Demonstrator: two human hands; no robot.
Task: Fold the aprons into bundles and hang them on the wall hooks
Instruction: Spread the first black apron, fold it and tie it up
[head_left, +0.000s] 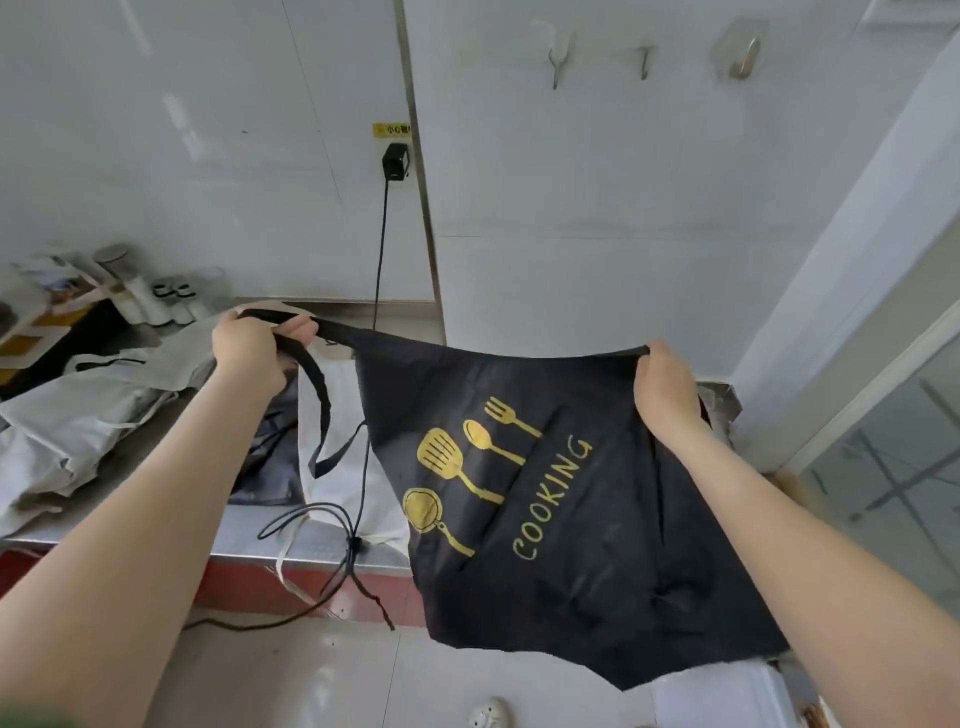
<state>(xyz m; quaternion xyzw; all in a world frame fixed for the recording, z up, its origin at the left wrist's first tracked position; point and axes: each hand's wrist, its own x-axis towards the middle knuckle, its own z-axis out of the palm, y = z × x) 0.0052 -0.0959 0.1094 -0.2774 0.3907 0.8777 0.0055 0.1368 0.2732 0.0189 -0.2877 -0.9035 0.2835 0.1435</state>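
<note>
Pale cloth, crumpled: a heap of light aprons (78, 415), far left of the black apron (597, 519), lying on the steel tabletop (244, 543). Small jars and bottles (156, 299) stand up and left of the black apron, blurred, contents unreadable.

Left hand (249, 353): just left of the black apron's top edge, held level with it. The fingers (298, 330) are curled tight round a black strap (319, 400), which runs taut to the apron's upper left corner; a loose loop of the strap hangs below the hand.

Black cable (382, 244): drops from a black plug (395, 162) on the wall above the black apron's left corner and trails down past that corner to the floor. A yellow label (392, 130) sits just above the plug.

Black apron: held up in the air in front of the tabletop's edge, spread between both hands, lower end hanging free. It bears gold prints of a pan, spatula, spoon and fork and the word COOKING, all tilted.

Three wall hooks (644, 60): in a row high above the black apron, bare metal, on the white wall.

Right hand (667, 395): at the black apron's upper right corner, fingers folded over the cloth and clamping it.

Glass panel (883, 467): right of the black apron.
</note>
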